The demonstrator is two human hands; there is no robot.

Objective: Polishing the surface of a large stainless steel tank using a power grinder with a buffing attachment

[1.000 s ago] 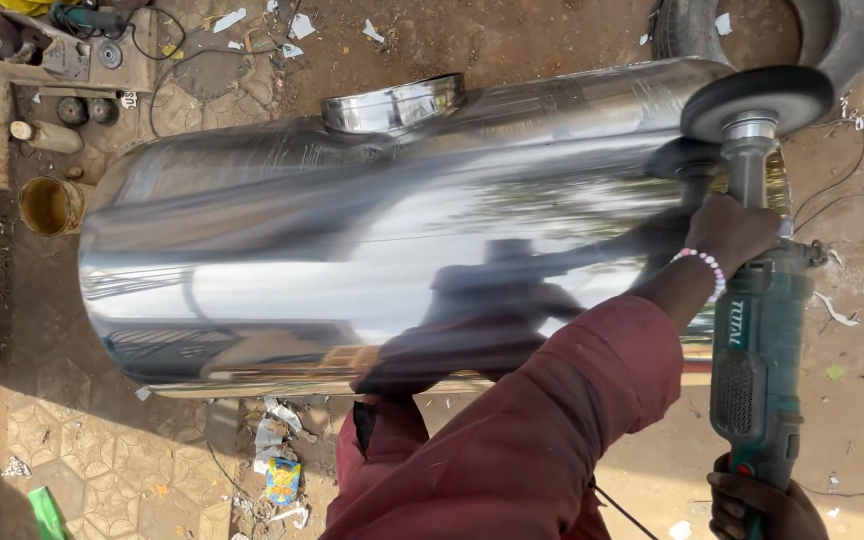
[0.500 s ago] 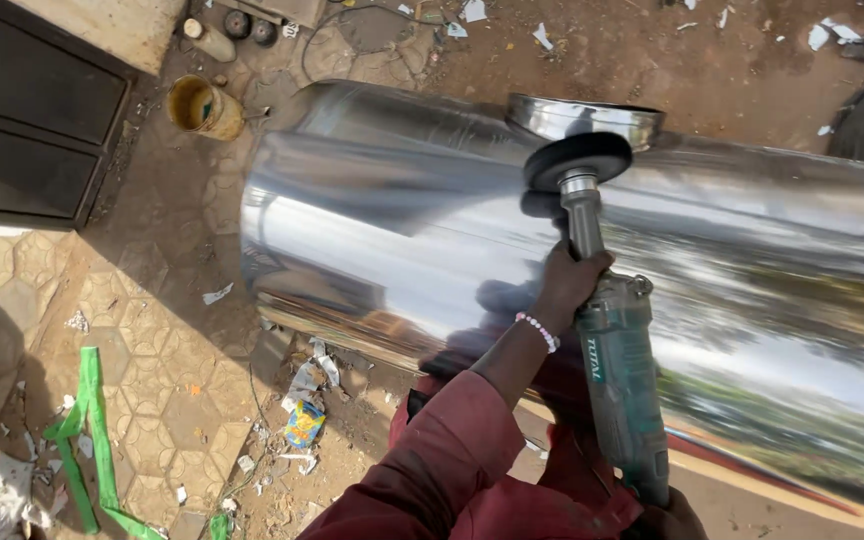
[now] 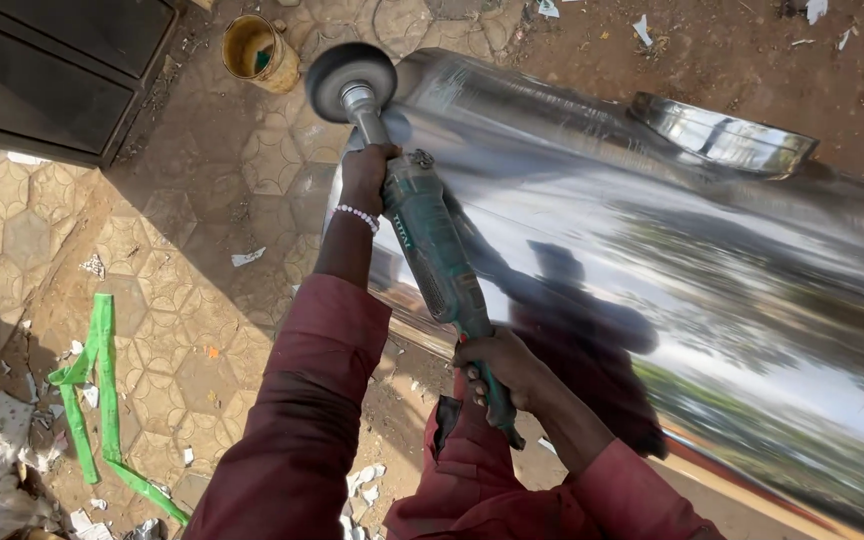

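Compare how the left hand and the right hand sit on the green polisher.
The left hand grips the front of the green polisher, just behind the round pad; the right hand wraps the rear handle, nearer the body. The left wrist wears a white bead bracelet; the right wrist shows none. The left arm is stretched out; the right is bent close. Both are bare, closed on the tool, with dark red sleeves.

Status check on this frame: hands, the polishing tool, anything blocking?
Left hand grips polisher near its head, right hand on rear handle. Buffing wheel at end of shiny metal tank. Nothing blocking; yellow bucket apart.
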